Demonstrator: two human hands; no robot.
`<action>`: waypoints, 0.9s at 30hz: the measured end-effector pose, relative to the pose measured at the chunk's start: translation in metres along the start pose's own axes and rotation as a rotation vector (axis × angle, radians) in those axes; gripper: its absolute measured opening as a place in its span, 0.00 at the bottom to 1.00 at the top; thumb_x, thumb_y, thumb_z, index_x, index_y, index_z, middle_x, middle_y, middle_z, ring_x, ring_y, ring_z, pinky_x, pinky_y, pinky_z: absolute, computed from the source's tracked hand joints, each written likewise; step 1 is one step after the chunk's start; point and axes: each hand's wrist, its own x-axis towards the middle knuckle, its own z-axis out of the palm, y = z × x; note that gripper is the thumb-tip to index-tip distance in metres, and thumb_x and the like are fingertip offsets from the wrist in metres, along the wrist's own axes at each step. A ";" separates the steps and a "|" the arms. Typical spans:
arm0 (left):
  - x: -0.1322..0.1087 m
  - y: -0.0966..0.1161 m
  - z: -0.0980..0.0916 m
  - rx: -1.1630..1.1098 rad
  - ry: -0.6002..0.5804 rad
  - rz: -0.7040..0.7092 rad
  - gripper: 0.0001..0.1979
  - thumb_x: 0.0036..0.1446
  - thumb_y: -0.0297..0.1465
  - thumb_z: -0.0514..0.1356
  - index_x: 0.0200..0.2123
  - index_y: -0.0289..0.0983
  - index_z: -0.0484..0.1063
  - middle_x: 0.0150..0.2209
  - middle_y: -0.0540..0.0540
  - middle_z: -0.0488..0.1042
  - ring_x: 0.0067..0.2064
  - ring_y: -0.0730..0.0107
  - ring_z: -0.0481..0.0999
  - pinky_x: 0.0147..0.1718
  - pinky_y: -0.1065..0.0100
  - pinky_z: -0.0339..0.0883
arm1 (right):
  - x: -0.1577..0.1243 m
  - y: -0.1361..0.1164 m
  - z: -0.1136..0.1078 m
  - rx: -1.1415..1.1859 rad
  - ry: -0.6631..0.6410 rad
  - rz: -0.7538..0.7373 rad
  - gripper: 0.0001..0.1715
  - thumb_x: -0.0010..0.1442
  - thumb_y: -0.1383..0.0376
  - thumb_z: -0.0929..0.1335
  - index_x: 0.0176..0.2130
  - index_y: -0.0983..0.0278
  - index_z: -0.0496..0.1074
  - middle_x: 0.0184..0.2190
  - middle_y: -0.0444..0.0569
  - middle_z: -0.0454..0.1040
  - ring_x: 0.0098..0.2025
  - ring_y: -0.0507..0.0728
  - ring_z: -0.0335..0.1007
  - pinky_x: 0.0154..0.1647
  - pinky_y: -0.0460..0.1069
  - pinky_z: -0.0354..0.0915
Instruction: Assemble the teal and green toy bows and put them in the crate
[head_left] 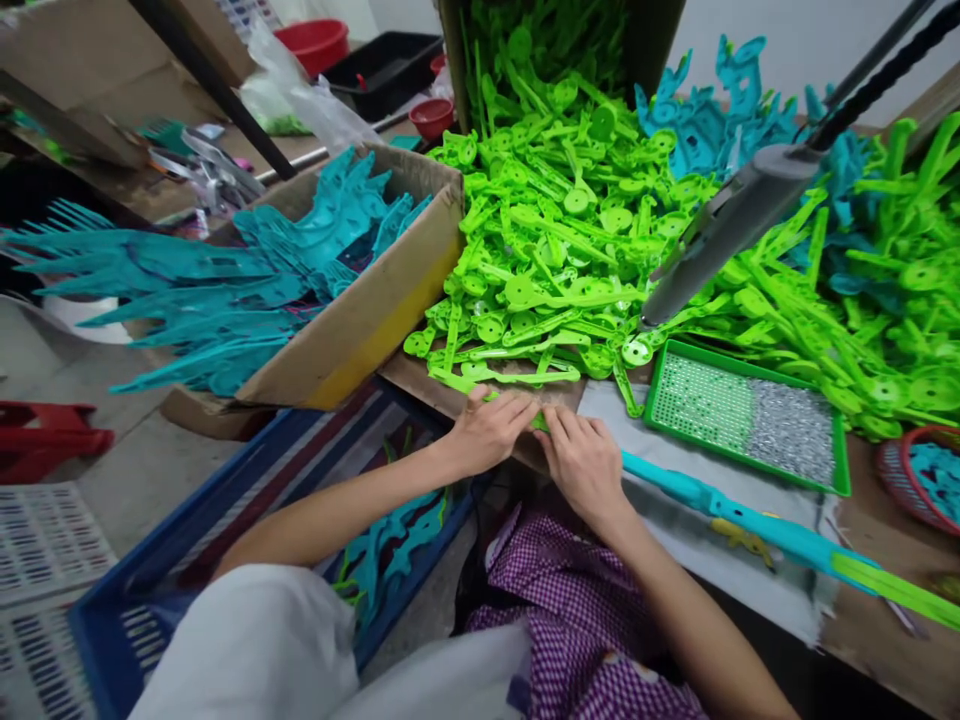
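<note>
My left hand [491, 428] is closed on a bright green plastic part [538, 421] at the table's front edge. Against it, my right hand [581, 455] grips the same part at its right end, fingers curled over it. Most of the part is hidden under my fingers. Just beyond my hands lies a large heap of green plastic parts [540, 290], long arms with round ends. To the right, a long blue plastic piece [720, 505] with a green end rests on a grey cloth [652, 540]. A green tray [664, 420] holds many small metal pieces.
A cardboard box [360, 320] of blue plastic parts stands at left. Below it sits a blue crate [127, 610] with more parts. A grey power screwdriver [735, 225] hangs over the heap. A red basket [896, 475] stands at the right edge.
</note>
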 end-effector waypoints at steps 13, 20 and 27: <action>-0.046 0.027 0.032 -0.493 0.738 -0.787 0.31 0.50 0.38 0.68 0.55 0.40 0.60 0.53 0.39 0.68 0.54 0.57 0.70 0.51 0.58 0.63 | -0.007 0.003 0.005 0.038 0.068 0.006 0.24 0.67 0.58 0.58 0.57 0.69 0.64 0.41 0.54 0.76 0.38 0.57 0.70 0.40 0.51 0.58; -0.013 0.028 0.061 -1.367 0.708 -0.775 0.27 0.49 0.36 0.68 0.48 0.41 0.58 0.45 0.44 0.74 0.47 0.63 0.76 0.48 0.61 0.68 | -0.007 0.005 0.003 0.009 0.036 0.016 0.24 0.66 0.57 0.61 0.55 0.69 0.64 0.43 0.56 0.76 0.39 0.58 0.70 0.41 0.52 0.59; -0.016 0.031 0.057 -1.441 0.731 -0.731 0.24 0.49 0.33 0.69 0.45 0.40 0.60 0.41 0.47 0.75 0.45 0.64 0.77 0.47 0.62 0.70 | -0.012 0.004 -0.002 0.008 0.043 0.039 0.20 0.64 0.58 0.64 0.51 0.67 0.68 0.40 0.53 0.78 0.37 0.57 0.72 0.39 0.52 0.57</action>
